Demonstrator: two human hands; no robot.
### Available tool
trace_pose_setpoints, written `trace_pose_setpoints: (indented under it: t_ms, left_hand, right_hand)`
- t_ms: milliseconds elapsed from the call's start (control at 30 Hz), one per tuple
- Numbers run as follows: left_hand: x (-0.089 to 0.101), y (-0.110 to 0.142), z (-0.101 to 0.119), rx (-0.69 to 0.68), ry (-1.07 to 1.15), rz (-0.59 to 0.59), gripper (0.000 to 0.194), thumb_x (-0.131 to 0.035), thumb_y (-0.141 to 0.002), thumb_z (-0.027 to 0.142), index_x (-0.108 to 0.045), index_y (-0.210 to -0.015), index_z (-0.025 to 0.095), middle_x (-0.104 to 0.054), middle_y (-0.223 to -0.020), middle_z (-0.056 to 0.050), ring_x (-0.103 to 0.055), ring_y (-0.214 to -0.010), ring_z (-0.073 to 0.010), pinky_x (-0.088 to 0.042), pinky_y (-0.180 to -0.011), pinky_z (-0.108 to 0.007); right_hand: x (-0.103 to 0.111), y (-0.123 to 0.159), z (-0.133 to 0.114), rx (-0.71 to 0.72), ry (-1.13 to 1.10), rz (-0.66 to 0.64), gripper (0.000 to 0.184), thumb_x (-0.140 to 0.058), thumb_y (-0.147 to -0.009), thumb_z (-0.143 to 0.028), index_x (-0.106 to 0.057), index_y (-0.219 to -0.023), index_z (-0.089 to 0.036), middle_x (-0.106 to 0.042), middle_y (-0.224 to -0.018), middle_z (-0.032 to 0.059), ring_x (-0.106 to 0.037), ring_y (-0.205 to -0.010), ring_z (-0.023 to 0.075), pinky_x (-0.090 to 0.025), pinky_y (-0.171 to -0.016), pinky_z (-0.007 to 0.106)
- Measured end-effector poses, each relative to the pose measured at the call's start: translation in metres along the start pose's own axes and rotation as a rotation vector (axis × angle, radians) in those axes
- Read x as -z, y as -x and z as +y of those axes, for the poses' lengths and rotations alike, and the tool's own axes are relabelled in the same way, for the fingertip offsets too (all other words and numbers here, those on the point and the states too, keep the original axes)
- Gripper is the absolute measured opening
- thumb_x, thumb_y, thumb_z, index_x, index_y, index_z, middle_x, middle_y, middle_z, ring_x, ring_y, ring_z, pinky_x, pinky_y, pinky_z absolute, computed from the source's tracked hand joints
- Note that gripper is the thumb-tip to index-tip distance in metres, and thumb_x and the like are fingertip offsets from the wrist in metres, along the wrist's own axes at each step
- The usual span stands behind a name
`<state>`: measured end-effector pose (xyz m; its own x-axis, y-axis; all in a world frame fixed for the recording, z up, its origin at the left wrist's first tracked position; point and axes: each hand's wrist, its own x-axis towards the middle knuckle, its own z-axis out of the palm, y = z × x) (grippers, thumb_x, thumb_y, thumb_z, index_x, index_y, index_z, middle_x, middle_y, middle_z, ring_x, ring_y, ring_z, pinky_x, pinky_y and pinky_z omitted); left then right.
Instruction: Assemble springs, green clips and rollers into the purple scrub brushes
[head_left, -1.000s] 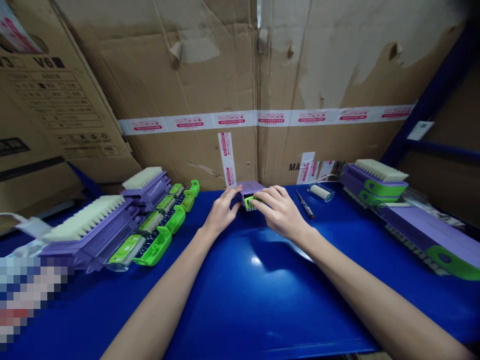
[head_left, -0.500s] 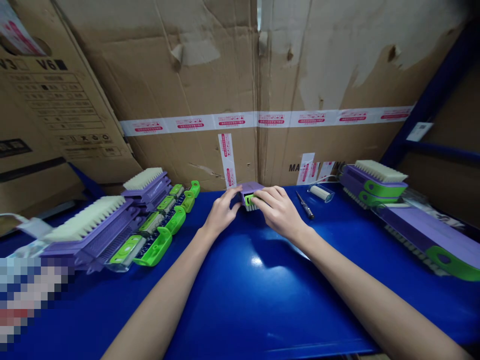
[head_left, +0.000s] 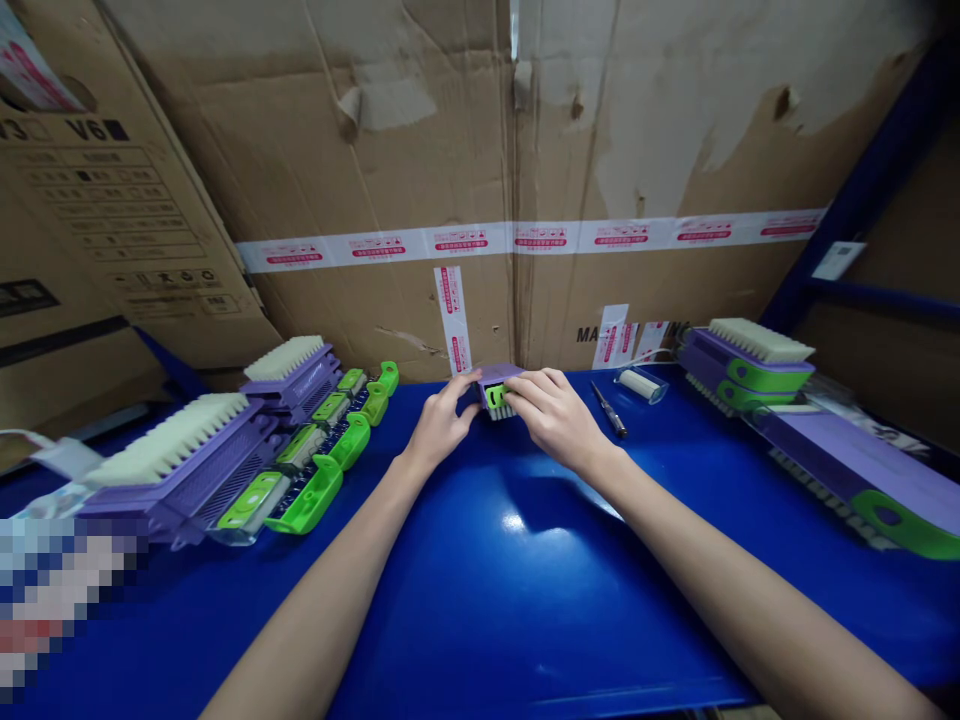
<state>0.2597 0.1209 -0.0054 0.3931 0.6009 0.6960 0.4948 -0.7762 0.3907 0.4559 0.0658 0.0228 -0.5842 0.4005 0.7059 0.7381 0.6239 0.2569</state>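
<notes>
While the left hand (head_left: 439, 425) holds one purple brush (head_left: 498, 372) between thumb and fingers, at the far middle of the blue table (head_left: 525, 610), the right hand (head_left: 559, 415), its fingers narrow, holds one green end piece (head_left: 495, 396) at the brush's near end. To the left lie four green caps (head_left: 319, 490); to the right, one slim tool (head_left: 609, 410) and one clear part (head_left: 640, 385).

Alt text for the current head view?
A person's left hand and right hand hold a purple brush between them at a blue table, the right one at its green end piece. To the left are bristles-up purple bodies and green caps; to the right, a pen-like tool, a pale cylinder in clear casing and purple-green brushes.
</notes>
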Motion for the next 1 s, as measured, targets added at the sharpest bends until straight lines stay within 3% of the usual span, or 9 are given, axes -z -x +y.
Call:
trace_pose_setpoints:
  t_ms: [233,600,900,1000]
  left_hand:
    - [0.0,0.0,-0.001,-0.002,-0.002,0.0,0.039,-0.055,-0.082,0.016,-0.051,-0.121,0.019,-0.063,-0.122,-0.007,-0.061,-0.112,-0.0206,-0.051,-0.096,-0.037]
    - [0.0,0.003,-0.004,0.003,0.015,-0.025,0.041,-0.056,-0.082,0.014,-0.051,-0.122,0.02,-0.06,-0.128,-0.006,-0.057,-0.118,-0.0195,-0.046,-0.102,-0.038]
    - [-0.003,0.006,-0.008,-0.011,-0.085,0.029,0.041,-0.054,-0.083,0.012,-0.049,-0.124,0.018,-0.06,-0.127,-0.009,-0.055,-0.12,-0.0207,-0.044,-0.105,-0.041]
    - [-0.005,0.007,-0.012,-0.05,-0.177,0.072,0.04,-0.054,-0.083,0.012,-0.049,-0.122,0.018,-0.061,-0.126,-0.01,-0.055,-0.121,-0.0219,-0.04,-0.109,-0.045]
  right_hand:
    - [-0.005,0.002,0.003,0.0,0.039,0.109,0.028,-0.038,-0.093,-0.011,-0.065,-0.092,-0.015,-0.066,-0.105,0.0104,-0.054,-0.098,0.0212,-0.038,-0.083,0.036]
    - [-0.007,0.009,0.005,0.011,0.098,0.083,0.019,-0.049,-0.089,-0.021,-0.068,-0.088,-0.017,-0.061,-0.121,0.0117,-0.05,-0.11,0.0234,-0.038,-0.089,0.039]
    - [-0.002,0.012,0.001,-0.015,0.068,0.092,0.025,-0.051,-0.087,-0.026,-0.065,-0.106,-0.018,-0.054,-0.129,0.0149,-0.047,-0.116,0.0268,-0.036,-0.094,0.043]
    - [0.001,0.016,0.009,-0.117,0.105,0.121,0.028,-0.049,-0.087,-0.023,-0.063,-0.11,-0.019,-0.054,-0.128,0.0146,-0.046,-0.117,0.0269,-0.035,-0.094,0.043]
